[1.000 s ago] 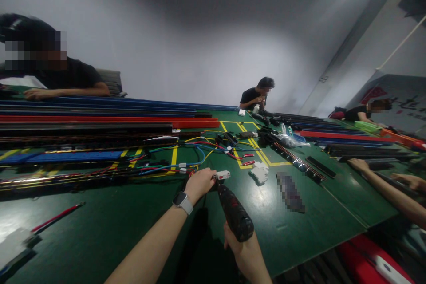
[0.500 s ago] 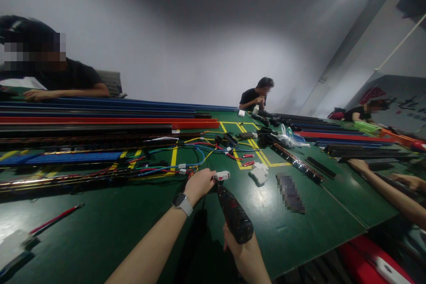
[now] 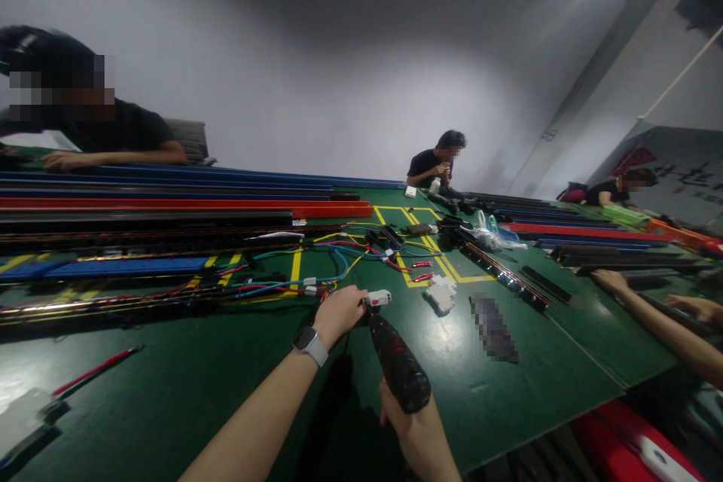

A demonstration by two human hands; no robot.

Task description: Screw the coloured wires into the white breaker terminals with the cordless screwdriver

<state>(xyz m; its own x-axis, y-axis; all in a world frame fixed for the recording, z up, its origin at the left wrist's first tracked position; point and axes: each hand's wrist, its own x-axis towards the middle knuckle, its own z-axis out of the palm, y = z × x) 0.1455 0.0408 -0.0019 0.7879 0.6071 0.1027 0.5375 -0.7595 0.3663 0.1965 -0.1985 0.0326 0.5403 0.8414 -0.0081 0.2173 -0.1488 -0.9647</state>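
Observation:
My left hand point(image 3: 340, 312), with a watch on its wrist, is closed on a small white connector block point(image 3: 378, 298) above the green table. Coloured wires point(image 3: 282, 286) run up to that hand from the left. Gripped in my right hand point(image 3: 410, 414) is a black power screwdriver point(image 3: 400, 361), tilted with its front end at the white block. The tool's body hides most of the right fingers, and its tip cannot be made out clearly. Just right of the block lies a cluster of white connector blocks point(image 3: 440, 294).
Long blue, red and black rails point(image 3: 186, 207) fill the table's left side. A dark phone-like slab point(image 3: 493, 327) lies right of the tool. A white block with red and black leads point(image 3: 28, 422) sits near left. Co-workers sit around the table; one's arms point(image 3: 649, 316) reach in at right.
Almost nothing differs. Both hands, the white block and the screwdriver keep their places; the view has shifted very slightly.

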